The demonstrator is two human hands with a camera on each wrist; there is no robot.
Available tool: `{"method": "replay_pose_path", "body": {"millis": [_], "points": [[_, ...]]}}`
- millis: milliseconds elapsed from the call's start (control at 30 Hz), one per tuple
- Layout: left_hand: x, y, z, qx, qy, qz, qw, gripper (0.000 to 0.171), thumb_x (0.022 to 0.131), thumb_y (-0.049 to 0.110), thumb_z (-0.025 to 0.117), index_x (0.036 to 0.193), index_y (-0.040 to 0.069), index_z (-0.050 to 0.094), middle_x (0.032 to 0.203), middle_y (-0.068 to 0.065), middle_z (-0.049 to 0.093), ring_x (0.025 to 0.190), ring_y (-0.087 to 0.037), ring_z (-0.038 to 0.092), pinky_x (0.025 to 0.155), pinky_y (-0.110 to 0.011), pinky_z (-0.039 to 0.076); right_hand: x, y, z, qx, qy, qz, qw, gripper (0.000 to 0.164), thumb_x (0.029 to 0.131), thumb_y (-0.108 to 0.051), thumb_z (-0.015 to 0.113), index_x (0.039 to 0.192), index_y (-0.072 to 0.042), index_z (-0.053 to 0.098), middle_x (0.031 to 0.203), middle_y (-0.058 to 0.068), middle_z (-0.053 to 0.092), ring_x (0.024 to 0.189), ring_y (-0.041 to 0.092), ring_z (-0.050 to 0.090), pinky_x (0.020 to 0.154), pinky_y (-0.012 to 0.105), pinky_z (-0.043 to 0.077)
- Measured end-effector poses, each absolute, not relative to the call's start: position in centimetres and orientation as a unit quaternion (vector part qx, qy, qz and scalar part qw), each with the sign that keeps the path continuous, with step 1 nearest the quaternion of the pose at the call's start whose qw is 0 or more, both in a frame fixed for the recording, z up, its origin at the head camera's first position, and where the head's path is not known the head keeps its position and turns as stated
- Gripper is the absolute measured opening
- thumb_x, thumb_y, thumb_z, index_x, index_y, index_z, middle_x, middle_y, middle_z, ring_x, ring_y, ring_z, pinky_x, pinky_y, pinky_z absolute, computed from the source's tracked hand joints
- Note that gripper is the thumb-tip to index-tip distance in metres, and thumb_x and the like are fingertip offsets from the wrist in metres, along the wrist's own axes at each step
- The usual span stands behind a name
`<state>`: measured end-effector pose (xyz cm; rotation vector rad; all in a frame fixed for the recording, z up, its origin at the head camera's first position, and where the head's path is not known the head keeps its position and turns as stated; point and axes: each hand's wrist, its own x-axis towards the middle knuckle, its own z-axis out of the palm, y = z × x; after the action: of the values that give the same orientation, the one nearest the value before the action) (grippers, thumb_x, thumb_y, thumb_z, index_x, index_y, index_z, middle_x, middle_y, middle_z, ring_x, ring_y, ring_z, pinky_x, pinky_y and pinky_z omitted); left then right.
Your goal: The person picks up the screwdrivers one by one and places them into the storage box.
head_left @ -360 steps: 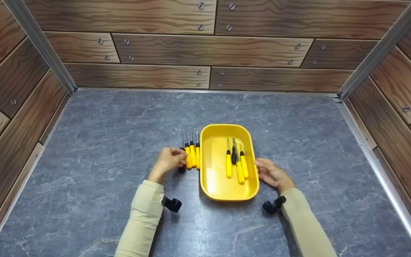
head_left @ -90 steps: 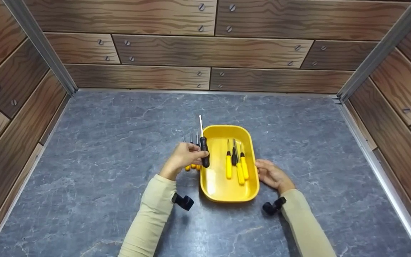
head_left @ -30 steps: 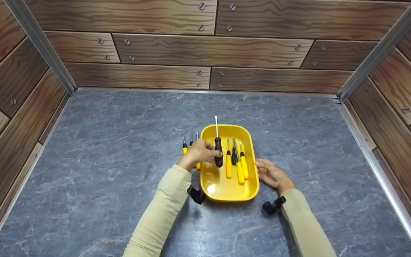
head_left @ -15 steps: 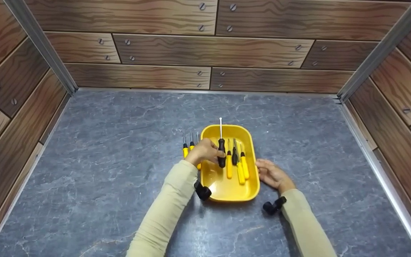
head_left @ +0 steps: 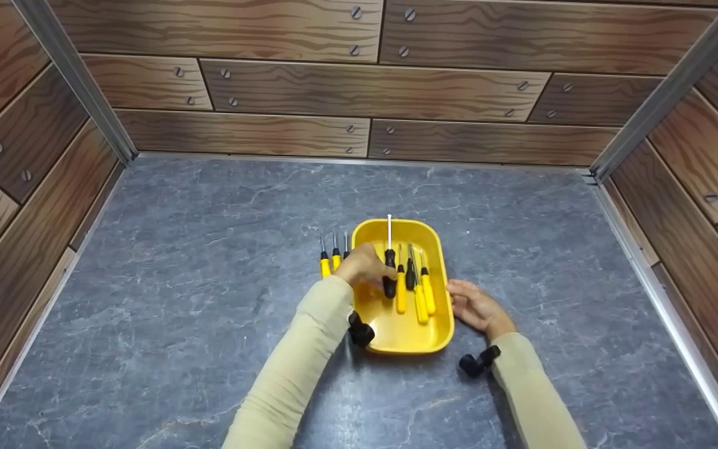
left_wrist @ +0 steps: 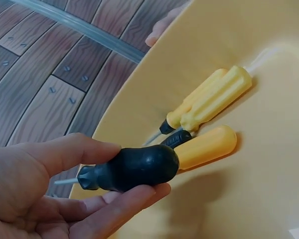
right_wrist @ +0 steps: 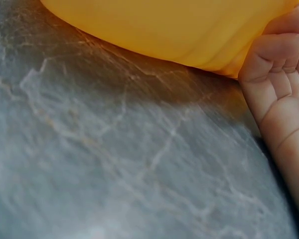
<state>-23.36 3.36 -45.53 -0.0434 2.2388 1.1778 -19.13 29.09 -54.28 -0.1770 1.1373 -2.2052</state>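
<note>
A black-handled screwdriver (head_left: 389,289) with a bright shaft is pinched between thumb and fingers of my left hand (head_left: 364,264), over the left half of the yellow bin (head_left: 390,337). In the left wrist view, its rounded black handle (left_wrist: 144,168) points toward the bin floor. Beside it in the bin lie several screwdrivers: a yellow-handled one (head_left: 401,293) nearest, a small black one (head_left: 411,277), and more yellow ones (head_left: 427,294) to the right. My right hand (head_left: 476,307) rests its fingers against the bin's outer right wall; the right wrist view shows them loosely bent there.
Left of the bin, a short row of yellow-handled screwdrivers (head_left: 325,264) lies on the grey marbled table (head_left: 209,280), partly hidden behind the left hand and sleeve. Wood-patterned walls (head_left: 303,90) with metal corner posts enclose the back and sides.
My left hand has taken the black screwdriver from the row left of the bin, carried it right over the bin, and lowered it slightly. The right hand has stayed at the bin.
</note>
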Motion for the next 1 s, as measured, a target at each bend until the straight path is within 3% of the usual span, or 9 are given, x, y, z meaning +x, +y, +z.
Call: {"method": "replay_pose_path", "body": {"millis": [300, 500, 667, 933, 1000], "points": [[-23.2, 4.3, -45.7, -0.025, 0.844, 0.434, 0.314, 0.032, 0.079, 0.009, 0.076, 0.102, -0.003, 0.057, 0.096, -0.022, 0.072, 0.068, -0.023, 0.074, 0.08, -0.036, 0.062, -19.1, 29.1, -54.3, -0.06, 0.432, -0.84, 0.322, 0.045, 0.103, -0.001, 0.027, 0.09, -0.011, 0.069, 0.087, -0.001, 0.072, 0.082, 0.009, 0.067, 0.08, 0.022, 0.059], [-23.4, 4.9, -45.9, -0.012, 0.862, 0.388, 0.326, 0.034, 0.08, 0.01, 0.075, 0.106, -0.005, 0.06, 0.099, -0.022, 0.073, 0.085, -0.027, 0.074, 0.083, -0.035, 0.062, -19.1, 29.1, -54.4, -0.054, 0.429, -0.843, 0.32, 0.043, 0.103, -0.002, 0.03, 0.089, -0.01, 0.069, 0.086, -0.001, 0.073, 0.081, 0.009, 0.067, 0.08, 0.023, 0.059], [-23.6, 5.2, -45.9, -0.021, 0.864, 0.374, 0.337, 0.034, 0.08, 0.009, 0.074, 0.107, -0.007, 0.061, 0.102, -0.023, 0.072, 0.09, -0.028, 0.073, 0.083, -0.033, 0.062, -19.1, 29.1, -54.4, -0.068, 0.424, -0.842, 0.326, 0.044, 0.103, -0.002, 0.026, 0.089, -0.01, 0.068, 0.088, 0.0, 0.072, 0.083, 0.01, 0.067, 0.08, 0.023, 0.058], [-23.7, 5.4, -46.2, -0.026, 0.866, 0.366, 0.339, 0.034, 0.08, 0.008, 0.074, 0.107, -0.008, 0.063, 0.102, -0.022, 0.073, 0.09, -0.027, 0.073, 0.082, -0.032, 0.062, -19.1, 29.1, -54.3, -0.069, 0.429, -0.84, 0.324, 0.037, 0.103, -0.004, 0.033, 0.089, -0.011, 0.067, 0.085, -0.002, 0.071, 0.08, 0.009, 0.066, 0.079, 0.022, 0.057], [-23.8, 5.5, -46.3, -0.024, 0.869, 0.359, 0.339, 0.033, 0.08, 0.009, 0.074, 0.107, -0.008, 0.063, 0.101, -0.022, 0.073, 0.084, -0.026, 0.074, 0.08, -0.031, 0.062, -19.2, 29.1, -54.3, -0.069, 0.429, -0.84, 0.324, 0.036, 0.102, -0.004, 0.036, 0.089, -0.011, 0.068, 0.086, -0.002, 0.072, 0.081, 0.009, 0.066, 0.08, 0.022, 0.057]]}}
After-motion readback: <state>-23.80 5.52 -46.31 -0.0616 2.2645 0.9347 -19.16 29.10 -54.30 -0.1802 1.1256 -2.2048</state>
